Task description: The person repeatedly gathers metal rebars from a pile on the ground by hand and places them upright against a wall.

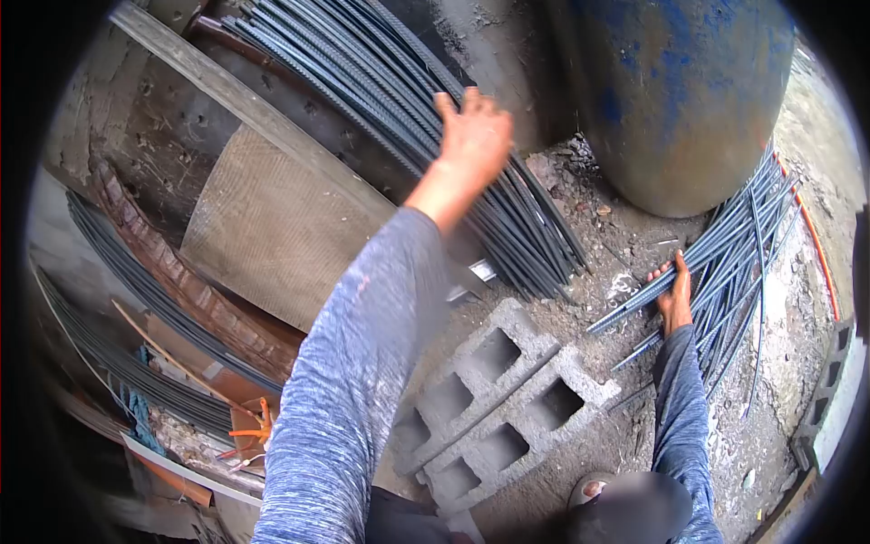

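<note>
My left hand (476, 136), slightly blurred, is over a long bundle of ribbed steel rebar (362, 77), fingers apart; whether it touches the rods is unclear. The cut ends of that bundle lie on the ground near the grey concrete hollow blocks (521, 381). On the right, my right hand (672, 295) is closed around several shorter rebar rods (693, 258), its fingertips reaching beneath them and its thumb on the near side. More short rods (748, 245) lie crisscrossed on the ground beside that hand.
A large blue-stained drum (689, 100) stands behind the short rods. Wooden boards (276, 227) and a long plank (245, 104) lie left of the bundle. Further left are dark bars (172, 381) and an orange object (258, 422). An orange hose (820, 249) runs along the right.
</note>
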Demonstrator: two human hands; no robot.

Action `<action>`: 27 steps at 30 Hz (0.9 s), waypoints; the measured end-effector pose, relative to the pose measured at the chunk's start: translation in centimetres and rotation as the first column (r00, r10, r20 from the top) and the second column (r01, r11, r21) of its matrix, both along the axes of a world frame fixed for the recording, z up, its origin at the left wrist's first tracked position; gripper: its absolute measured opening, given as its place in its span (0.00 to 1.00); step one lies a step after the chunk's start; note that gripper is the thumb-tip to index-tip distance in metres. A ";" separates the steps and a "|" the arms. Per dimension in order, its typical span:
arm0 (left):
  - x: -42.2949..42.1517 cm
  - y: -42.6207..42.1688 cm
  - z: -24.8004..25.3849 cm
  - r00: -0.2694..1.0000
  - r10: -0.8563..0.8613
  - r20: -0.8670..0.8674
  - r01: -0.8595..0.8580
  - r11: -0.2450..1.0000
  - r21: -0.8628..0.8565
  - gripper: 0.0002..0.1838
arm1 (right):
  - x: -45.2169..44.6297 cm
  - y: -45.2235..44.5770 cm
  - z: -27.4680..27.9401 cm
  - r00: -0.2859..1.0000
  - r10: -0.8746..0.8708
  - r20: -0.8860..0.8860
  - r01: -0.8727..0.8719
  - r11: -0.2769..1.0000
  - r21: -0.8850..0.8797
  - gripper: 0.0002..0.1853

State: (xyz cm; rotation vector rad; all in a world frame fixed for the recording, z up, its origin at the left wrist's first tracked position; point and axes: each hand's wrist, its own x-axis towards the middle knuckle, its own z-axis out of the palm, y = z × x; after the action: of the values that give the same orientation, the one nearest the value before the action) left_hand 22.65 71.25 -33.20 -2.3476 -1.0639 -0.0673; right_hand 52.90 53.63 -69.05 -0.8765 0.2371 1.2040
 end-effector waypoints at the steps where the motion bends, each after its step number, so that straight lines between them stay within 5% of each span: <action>1: -1.1 1.7 -0.6 0.997 0.069 -0.020 -0.069 0.998 0.014 0.20 | 0.1 -0.1 -0.1 1.000 0.013 0.011 -0.013 1.000 0.017 0.22; 5: -2.2 0.0 0.3 0.959 0.068 -0.273 0.004 0.966 0.257 0.22 | -0.7 -0.1 0.7 1.000 -0.015 0.017 0.014 0.998 0.057 0.19; 8: -2.5 0.1 0.2 0.987 -0.063 -0.150 0.086 0.985 0.148 0.22 | -0.1 -0.4 0.0 0.999 -0.020 -0.048 0.024 0.996 0.087 0.19; 11: -3.6 -0.6 0.1 0.990 0.000 -0.142 0.008 0.998 0.057 0.29 | -0.5 -0.4 1.3 0.998 -0.044 -0.051 0.046 0.998 0.042 0.20; 14: -4.8 -4.1 -1.7 0.983 -0.183 -0.016 0.184 0.980 0.075 0.33 | -0.4 -0.7 1.8 0.999 -0.026 -0.038 0.027 0.999 0.032 0.20; 16: -4.4 -9.5 -1.8 0.979 -0.087 0.187 0.141 0.944 -0.298 0.35 | -0.3 -1.0 2.1 1.000 -0.020 -0.020 0.020 0.999 0.039 0.19; 19: -6.2 -16.1 -3.1 0.932 0.036 0.361 0.223 0.728 -0.648 0.35 | -0.1 -1.3 2.8 1.000 -0.012 0.003 0.011 0.999 0.038 0.18; 23: -8.3 -21.5 -2.3 0.901 0.263 0.344 0.166 0.525 -0.835 0.33 | 1.1 -1.7 3.9 1.000 0.019 0.024 -0.018 1.000 -0.013 0.17; 27: -10.1 -22.8 -2.7 0.865 0.331 0.376 0.190 0.478 -0.857 0.31 | 1.9 -2.8 6.2 0.999 0.044 0.006 -0.043 0.998 -0.035 0.17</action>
State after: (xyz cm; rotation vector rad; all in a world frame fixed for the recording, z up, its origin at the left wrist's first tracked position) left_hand 12.51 48.47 -35.95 -3.3384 -1.7848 -0.1229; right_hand 54.85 50.84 -62.88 -0.9200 0.2353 1.2403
